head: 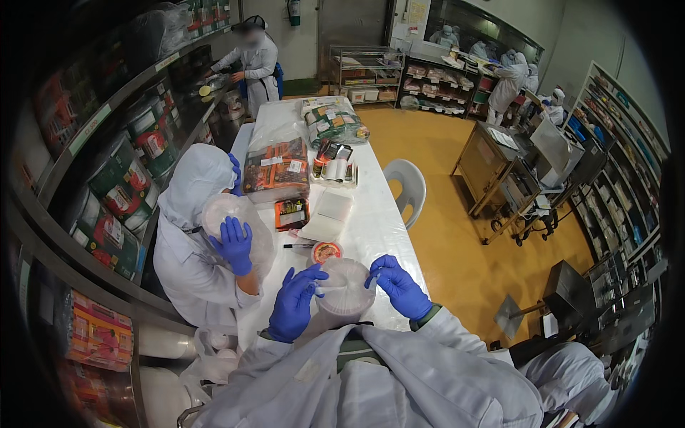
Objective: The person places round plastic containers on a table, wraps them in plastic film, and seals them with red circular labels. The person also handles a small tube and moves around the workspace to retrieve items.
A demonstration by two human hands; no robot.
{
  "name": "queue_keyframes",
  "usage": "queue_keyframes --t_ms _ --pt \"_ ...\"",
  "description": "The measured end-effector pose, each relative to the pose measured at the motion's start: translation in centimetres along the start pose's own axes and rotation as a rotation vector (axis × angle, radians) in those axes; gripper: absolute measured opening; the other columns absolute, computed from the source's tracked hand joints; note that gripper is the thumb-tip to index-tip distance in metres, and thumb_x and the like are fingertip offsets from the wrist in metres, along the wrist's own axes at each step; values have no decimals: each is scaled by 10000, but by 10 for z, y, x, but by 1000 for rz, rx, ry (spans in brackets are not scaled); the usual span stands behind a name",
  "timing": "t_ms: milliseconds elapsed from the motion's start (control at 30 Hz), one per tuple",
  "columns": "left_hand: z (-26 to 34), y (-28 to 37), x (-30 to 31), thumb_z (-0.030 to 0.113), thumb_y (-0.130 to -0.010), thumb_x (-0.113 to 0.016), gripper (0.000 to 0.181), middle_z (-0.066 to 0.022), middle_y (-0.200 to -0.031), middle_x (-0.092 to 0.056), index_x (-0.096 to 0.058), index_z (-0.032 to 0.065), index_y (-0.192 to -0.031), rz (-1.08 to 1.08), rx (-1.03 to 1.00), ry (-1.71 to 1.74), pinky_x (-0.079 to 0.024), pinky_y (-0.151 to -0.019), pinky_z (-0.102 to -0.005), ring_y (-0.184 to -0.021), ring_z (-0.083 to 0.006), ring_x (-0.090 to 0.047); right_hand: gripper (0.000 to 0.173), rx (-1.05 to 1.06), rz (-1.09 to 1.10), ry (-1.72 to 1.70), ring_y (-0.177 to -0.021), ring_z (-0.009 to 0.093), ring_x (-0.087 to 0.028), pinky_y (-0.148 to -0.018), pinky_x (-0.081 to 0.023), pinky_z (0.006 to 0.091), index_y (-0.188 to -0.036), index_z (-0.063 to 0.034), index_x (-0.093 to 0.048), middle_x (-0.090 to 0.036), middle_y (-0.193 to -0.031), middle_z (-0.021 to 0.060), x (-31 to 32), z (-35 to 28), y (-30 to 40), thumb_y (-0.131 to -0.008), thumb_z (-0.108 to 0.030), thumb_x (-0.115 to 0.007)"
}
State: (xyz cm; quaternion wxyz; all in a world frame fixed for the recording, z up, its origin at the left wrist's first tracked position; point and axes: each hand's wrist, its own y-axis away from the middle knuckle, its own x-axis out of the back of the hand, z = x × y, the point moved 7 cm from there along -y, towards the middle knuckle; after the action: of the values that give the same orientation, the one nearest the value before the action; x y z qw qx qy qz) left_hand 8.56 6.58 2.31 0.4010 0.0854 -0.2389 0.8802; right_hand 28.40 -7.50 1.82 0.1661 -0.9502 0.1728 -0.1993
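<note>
Right before me stands a round stack of clear plastic containers or lids (348, 302) in a clear plastic bag (342, 275). On its left side my left hand (293, 306), in a blue glove, pinches a twisted piece of the bag. My right hand (402, 289), gloved the same way, pinches a small bit of clear plastic at the right rim. A round tub lid with a red and yellow label (326, 251) lies just beyond the stack. Next to it is a black marker pen (298, 246).
The white table (374, 198) also bears a stack of blank label sheets (327, 214), orange-black label packs (291, 214) and bagged packaging (275, 168). On my left a co-worker (200, 214) holds a bagged round stack. A white chair (409, 187) stands at the right edge.
</note>
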Motion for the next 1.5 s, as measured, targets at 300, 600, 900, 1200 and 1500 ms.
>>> queue_keyframes --t_ms 300,600,900,1200,1500 --pt "17 -19 -47 67 -933 -687 327 -85 -1162 -699 -672 70 -1259 -306 -251 -9 -451 -1092 -390 -1149 -283 -649 140 -298 -31 -267 -896 147 -588 -862 -481 292 -998 -12 -716 -626 -918 50 -18 -20 -38 -994 -143 -667" --pt "-12 -18 -50 103 -920 -753 296 -70 -1108 -656 -619 53 -1179 -103 40 196 -510 -947 -350 -1075 -192 -635 188 162 -140 73 -1153 246 -576 -1044 -452 383 -1113 -41 -730 -604 -1183 79 -24 -78 -43 -927 -60 -711" --pt "-4 -26 -27 42 -967 -682 130 -52 -979 -627 -585 56 -1053 63 -97 294 -509 -832 -303 -893 -148 -622 446 -54 -216 -37 -1299 242 -555 -1118 -422 373 -1388 -17 -520 -588 -1348 131 -34 -43 -27 -969 -65 -666" --pt "7 -47 -48 67 -909 -733 159 -86 -974 -622 -603 70 -1000 -130 -119 196 -481 -855 -388 -918 -286 -626 113 -100 13 3 -903 142 -606 -836 -505 307 -1117 -24 -587 -647 -980 67 -22 -33 -24 -1021 -68 -627" --pt "45 -33 -39 74 -845 -744 196 -13 -961 -658 -681 163 -1007 -65 -503 -380 -337 -1103 -527 -989 -236 -650 187 -420 160 -167 -653 79 -557 -595 -457 260 -1054 -27 -585 -615 -736 27 -19 -7 -28 -1050 -210 -620"
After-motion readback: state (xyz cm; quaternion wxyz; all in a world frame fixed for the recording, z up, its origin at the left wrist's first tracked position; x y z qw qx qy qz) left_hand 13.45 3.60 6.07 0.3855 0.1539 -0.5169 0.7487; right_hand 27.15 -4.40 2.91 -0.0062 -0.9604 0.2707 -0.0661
